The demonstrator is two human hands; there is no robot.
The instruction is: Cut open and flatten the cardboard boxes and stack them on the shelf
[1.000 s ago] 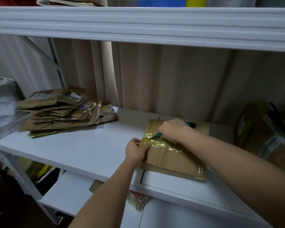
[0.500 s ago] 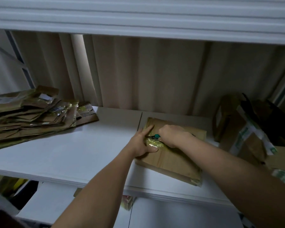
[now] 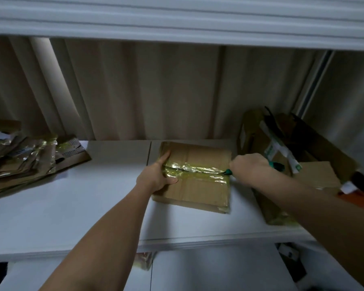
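Where tape (image 3: pixel 194 172) splits, cutter (image 3: pixel 276 165) at box (image 3: pixel 200 192) edge

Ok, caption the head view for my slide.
Left hand steadies a cardboard box on the shelf while right hand slits its tape with a green-handled cutter.

2 hands (image 3: pixel 156 177), 1 sealed box (image 3: pixel 195 181), 1 cutter (image 3: pixel 276 165).
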